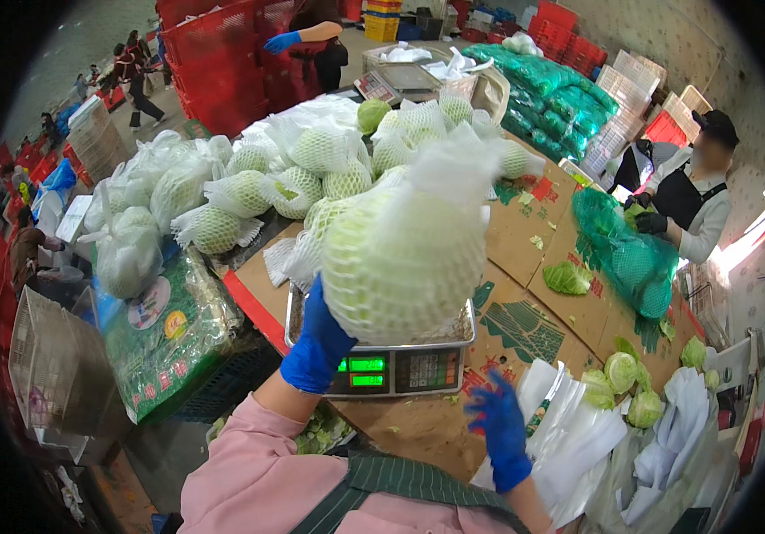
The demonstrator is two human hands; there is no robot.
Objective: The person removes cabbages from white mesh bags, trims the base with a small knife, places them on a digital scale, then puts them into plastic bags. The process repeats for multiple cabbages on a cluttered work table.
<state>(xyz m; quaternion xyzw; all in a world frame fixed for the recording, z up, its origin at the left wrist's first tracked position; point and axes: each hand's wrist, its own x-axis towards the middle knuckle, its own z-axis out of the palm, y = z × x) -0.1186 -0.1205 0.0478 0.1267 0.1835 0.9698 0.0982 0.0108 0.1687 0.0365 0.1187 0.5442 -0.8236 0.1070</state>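
A pale green cabbage in a white foam net sleeve [403,257] fills the middle of the view, blurred and held up over a digital scale [430,371]. My left hand [321,337], in a blue glove, grips its left side; part of the hand is hidden behind it. The scale's metal pan shows around the cabbage's lower edge, and its green display is lit. To the right, my blue-gloved right hand [500,430] is in the air with fingers apart and nothing in it. Clear plastic bags [569,444] lie beside that hand, with a knife [544,405] on them.
Several netted cabbages [242,193] are heaped behind the scale; bagged ones [130,253] sit left. Loose small cabbages [621,372] lie at right. Across the cardboard-covered table [522,267], a co-worker [686,190] handles a cabbage by a green mesh sack [636,260]. Red crates [212,67] stand behind.
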